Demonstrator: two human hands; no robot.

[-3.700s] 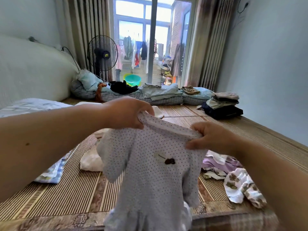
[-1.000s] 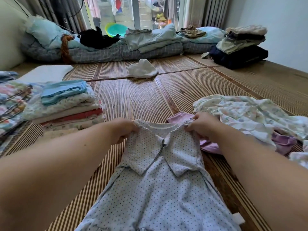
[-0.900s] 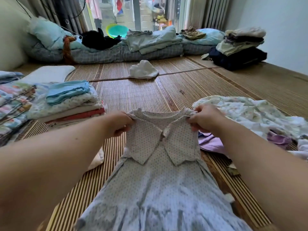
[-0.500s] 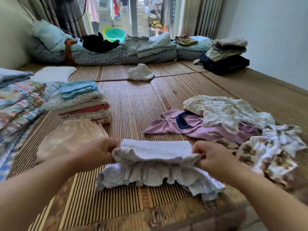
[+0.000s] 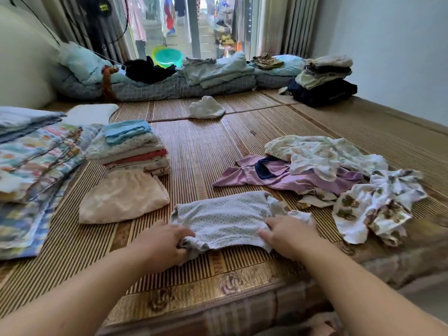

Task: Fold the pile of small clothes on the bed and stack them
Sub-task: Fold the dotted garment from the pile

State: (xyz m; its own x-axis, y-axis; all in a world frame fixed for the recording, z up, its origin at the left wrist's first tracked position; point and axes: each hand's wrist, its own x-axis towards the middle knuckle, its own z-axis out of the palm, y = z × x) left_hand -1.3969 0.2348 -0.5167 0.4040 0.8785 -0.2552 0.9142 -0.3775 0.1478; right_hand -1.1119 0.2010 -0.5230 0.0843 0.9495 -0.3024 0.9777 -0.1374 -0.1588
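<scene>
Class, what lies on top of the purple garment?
A crumpled floral garment covers the purple garment's right part; its left side and navy collar show. What is beneath stays hidden.

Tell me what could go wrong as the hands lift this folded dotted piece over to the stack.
1. The dotted garment is pinched only at its near corners by the left hand and right hand; its loose ruffled edge may let the fold fall open when lifted.
2. The folded stack already looks tall and uneven, so it might lean or slide with another piece.
3. The peach garment lies beside the stack and could get dragged.
</scene>
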